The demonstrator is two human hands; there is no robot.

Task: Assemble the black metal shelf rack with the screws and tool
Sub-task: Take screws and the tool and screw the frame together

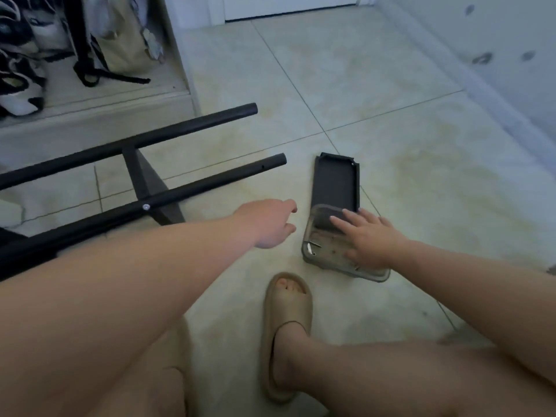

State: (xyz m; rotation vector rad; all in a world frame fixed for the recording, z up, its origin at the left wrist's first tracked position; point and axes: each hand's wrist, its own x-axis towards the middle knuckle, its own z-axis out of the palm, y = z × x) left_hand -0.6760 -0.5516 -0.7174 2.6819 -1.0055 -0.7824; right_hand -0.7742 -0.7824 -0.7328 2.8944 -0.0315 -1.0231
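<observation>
You look down at a tiled floor from a crouch. The tray, a shallow clear plastic one, lies right of centre. Your right hand rests flat on it, fingers straight and spread, gripping nothing. Small metal bits sit at the tray's left end, clear of those fingers; they are probably screws, but they are too small to tell.

A black plate stretches away from you, its near end lying over the tray's far edge just beyond your fingertips.

The rack lies on its side to the left. Its two tubes run from lower left to upper right, their open ends pointing toward the plate. One screw already shows in the nearer tube.

Your left hand hovers between rack and tray, fingers loosely curled, seemingly empty. It is the nearer hand to the tubes; the right is the nearer to the screws, which lie to the left of its fingers.
</observation>
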